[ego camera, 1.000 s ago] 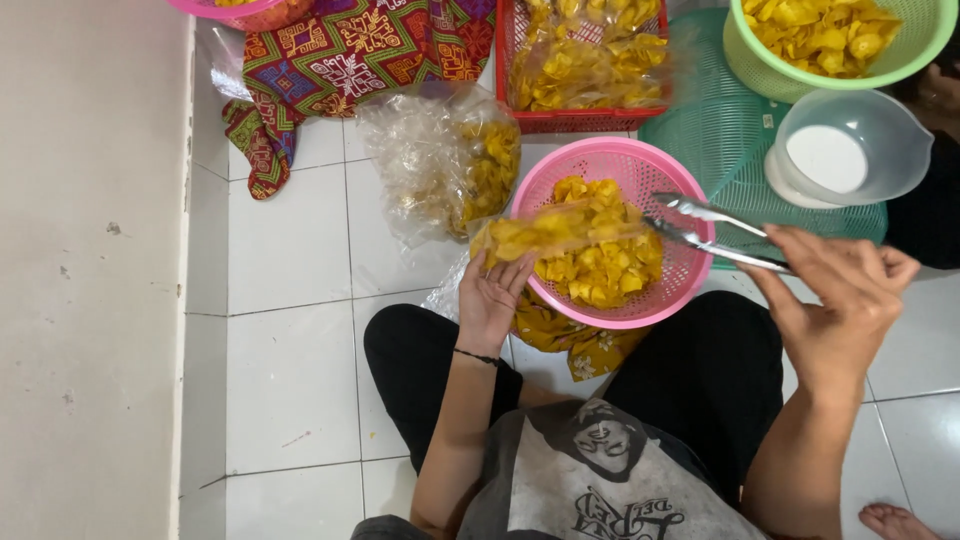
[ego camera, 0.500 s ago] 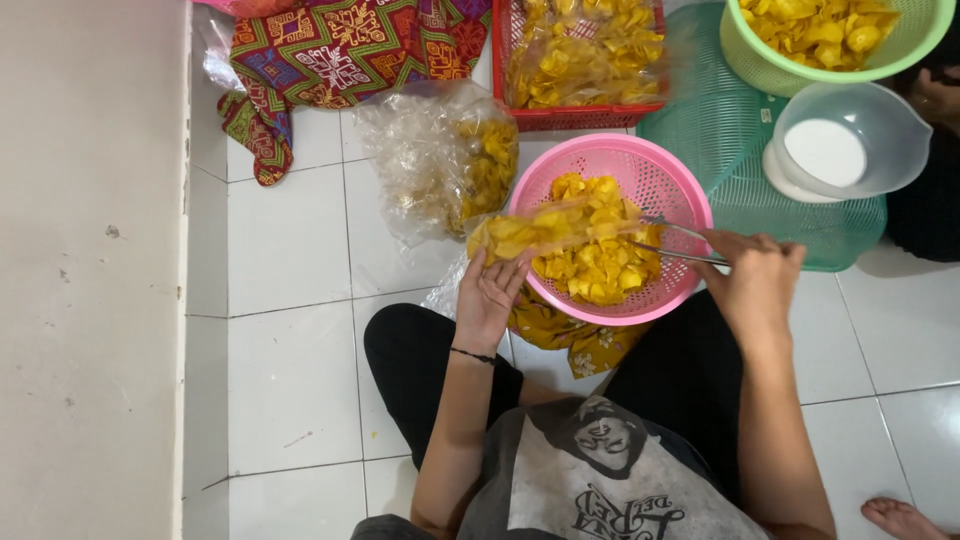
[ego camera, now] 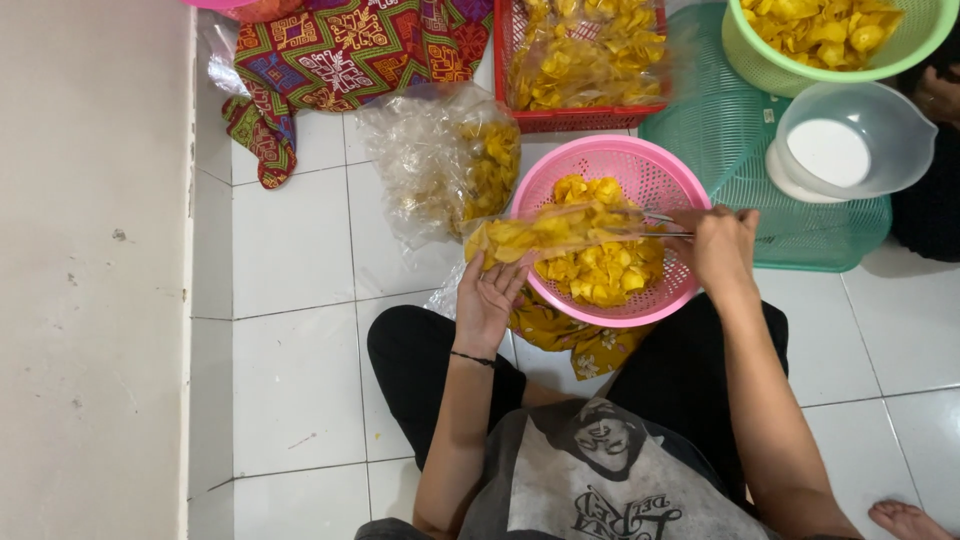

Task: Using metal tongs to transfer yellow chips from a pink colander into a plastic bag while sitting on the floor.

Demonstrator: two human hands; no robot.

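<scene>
The left hand [ego camera: 490, 300] gripped a clear bag of yellow chips [ego camera: 545, 233], its fingers closed round the bag's near end and holding it across the pink basket [ego camera: 560, 170]. The right hand [ego camera: 722, 245] was clenched on metal tongs [ego camera: 660, 225], whose tips reached just beyond its fingers toward the bag's mouth; whether they pinched a chip was hard to tell. Filling seemed the step in hand. The next move would call for steadying the mouth open beside the left fingers.

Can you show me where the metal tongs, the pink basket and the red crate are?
metal tongs [ego camera: 668, 224]: head view, on the arms.
pink basket [ego camera: 560, 165]: head view, on its upper-left rim.
red crate [ego camera: 590, 117]: head view, on its near wall.
</scene>
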